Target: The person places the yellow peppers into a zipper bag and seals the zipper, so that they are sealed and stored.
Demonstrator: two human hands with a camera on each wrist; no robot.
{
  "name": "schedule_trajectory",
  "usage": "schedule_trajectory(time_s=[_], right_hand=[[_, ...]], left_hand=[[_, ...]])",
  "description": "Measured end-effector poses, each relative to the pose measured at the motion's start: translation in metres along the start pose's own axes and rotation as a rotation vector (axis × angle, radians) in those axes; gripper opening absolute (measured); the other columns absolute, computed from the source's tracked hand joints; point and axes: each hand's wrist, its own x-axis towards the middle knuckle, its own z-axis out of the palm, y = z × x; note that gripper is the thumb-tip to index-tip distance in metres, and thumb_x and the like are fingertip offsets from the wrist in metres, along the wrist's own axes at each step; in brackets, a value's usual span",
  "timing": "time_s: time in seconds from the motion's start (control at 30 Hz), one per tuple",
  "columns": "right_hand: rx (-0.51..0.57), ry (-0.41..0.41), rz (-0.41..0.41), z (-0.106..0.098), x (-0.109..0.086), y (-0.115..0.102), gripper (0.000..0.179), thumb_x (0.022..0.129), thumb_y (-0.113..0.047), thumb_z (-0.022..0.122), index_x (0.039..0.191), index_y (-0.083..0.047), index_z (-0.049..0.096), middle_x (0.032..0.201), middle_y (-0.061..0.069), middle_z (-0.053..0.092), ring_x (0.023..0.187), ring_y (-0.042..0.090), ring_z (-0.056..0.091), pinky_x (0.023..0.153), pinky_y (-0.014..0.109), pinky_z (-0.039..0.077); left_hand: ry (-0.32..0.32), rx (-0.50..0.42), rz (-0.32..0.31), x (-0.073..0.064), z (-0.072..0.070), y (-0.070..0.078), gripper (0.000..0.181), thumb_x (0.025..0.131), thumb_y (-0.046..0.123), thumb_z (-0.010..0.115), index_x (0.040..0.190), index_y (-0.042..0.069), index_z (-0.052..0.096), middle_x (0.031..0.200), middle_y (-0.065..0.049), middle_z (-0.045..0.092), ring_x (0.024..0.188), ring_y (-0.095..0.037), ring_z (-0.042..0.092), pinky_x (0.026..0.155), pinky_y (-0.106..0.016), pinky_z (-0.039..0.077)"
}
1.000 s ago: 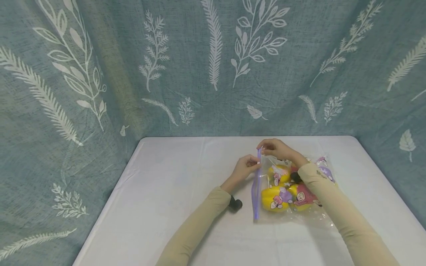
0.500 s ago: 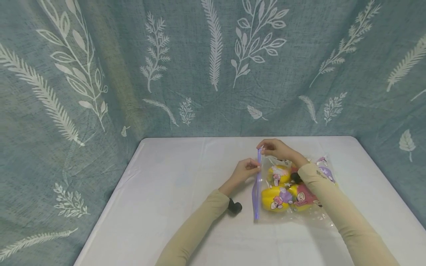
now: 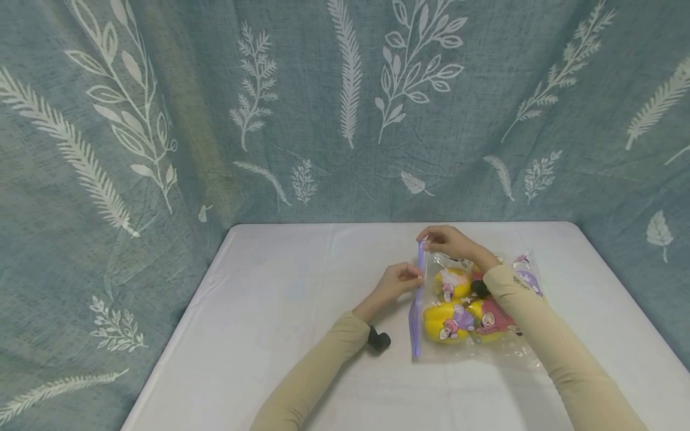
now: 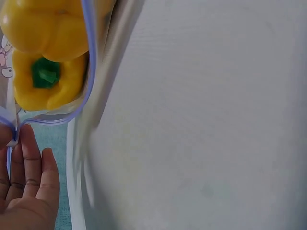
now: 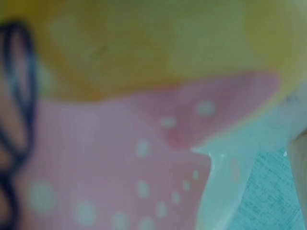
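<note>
A clear zip bag (image 3: 439,354) printed with cartoon figures lies on the right side of the table, several yellow bell peppers (image 3: 448,322) inside. Its purple zip strip (image 3: 415,329) faces left. My right hand (image 3: 451,242) pinches the far end of that strip. Partway along it, my left hand (image 3: 395,284) pinches the small zip slider (image 4: 14,143) between thumb and fingers. In the left wrist view the bag's mouth gapes on the near side of the slider, and a pepper with a green stem (image 4: 46,72) shows through. The right wrist view is filled by blurred printed plastic (image 5: 110,158) over yellow.
A white cloth covers the table (image 3: 280,287). Behind and to the sides hangs a blue-green curtain (image 3: 307,108) with white leaf patterns. A small black wrist camera (image 3: 379,340) sits under the left forearm.
My left hand has slid along the purple strip toward the near end, away from the right hand. The right hand stays at the far corner, and the bag has hardly moved.
</note>
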Motion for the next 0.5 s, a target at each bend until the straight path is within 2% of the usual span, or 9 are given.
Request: schedule_trajectory(time_s=[0.07, 0.13, 0.33, 0.5], right_hand=[[0.023, -0.003, -0.042, 0.000, 0.001, 0.014, 0.022, 0.092, -0.015, 0.057, 0.109, -0.002, 0.062, 0.077, 0.004, 0.061, 0.066, 0.011, 0.055, 0.057, 0.023, 0.047], [0.033, -0.011, -0.050, -0.001, 0.001, 0.014, 0.025, 0.092, -0.017, 0.057, 0.110, -0.001, 0.061, 0.076, 0.002, 0.061, 0.064, 0.009, 0.053, 0.057, 0.023, 0.046], [-0.038, -0.004, 0.098, 0.000, 0.002, 0.005, 0.023, 0.091, -0.003, 0.056, 0.112, 0.006, 0.059, 0.079, 0.011, 0.062, 0.065, 0.012, 0.053, 0.059, 0.023, 0.047], [-0.048, 0.006, 0.125, 0.001, 0.002, 0.002, 0.023, 0.090, -0.002, 0.057, 0.113, 0.004, 0.059, 0.082, 0.015, 0.062, 0.068, 0.020, 0.055, 0.061, 0.023, 0.047]], left_hand=[[-0.004, 0.009, 0.003, -0.001, 0.000, 0.000, 0.019, 0.085, 0.000, 0.062, 0.099, -0.012, 0.059, 0.101, -0.027, 0.062, 0.086, -0.022, 0.065, 0.074, -0.021, 0.054], [-0.010, 0.012, 0.003, -0.003, -0.001, 0.001, 0.018, 0.085, 0.000, 0.062, 0.099, -0.012, 0.059, 0.100, -0.026, 0.062, 0.084, -0.020, 0.064, 0.074, -0.023, 0.055], [-0.035, 0.026, -0.003, -0.007, -0.001, 0.002, 0.019, 0.084, -0.001, 0.061, 0.099, -0.013, 0.059, 0.099, -0.026, 0.062, 0.083, -0.018, 0.064, 0.074, -0.020, 0.054], [-0.047, 0.051, -0.010, -0.012, 0.001, 0.004, 0.019, 0.084, -0.001, 0.061, 0.099, -0.012, 0.059, 0.098, -0.026, 0.062, 0.082, -0.016, 0.063, 0.072, -0.017, 0.052]])
